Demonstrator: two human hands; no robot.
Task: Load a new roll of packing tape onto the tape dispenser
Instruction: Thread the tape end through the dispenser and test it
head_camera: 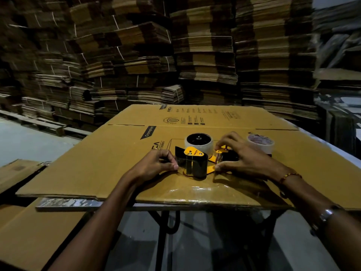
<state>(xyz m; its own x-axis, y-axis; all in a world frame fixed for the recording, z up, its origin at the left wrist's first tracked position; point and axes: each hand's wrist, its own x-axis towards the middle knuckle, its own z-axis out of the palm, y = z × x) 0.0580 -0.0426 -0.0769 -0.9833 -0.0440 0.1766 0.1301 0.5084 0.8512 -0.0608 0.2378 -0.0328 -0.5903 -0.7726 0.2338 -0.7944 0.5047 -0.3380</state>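
A black and yellow tape dispenser lies on its side on a flat cardboard sheet. A clear tape roll sits on the dispenser's black hub at the far end. My left hand pinches something at the dispenser's left edge, by the black flap; what it pinches is too small to tell. My right hand grips the dispenser's right end between thumb and fingers. A second tape roll stands on the cardboard just behind my right hand.
The cardboard sheet covers a small table whose metal legs show below the front edge. Tall stacks of flattened cartons fill the whole background. More flat cardboard lies lower to the left.
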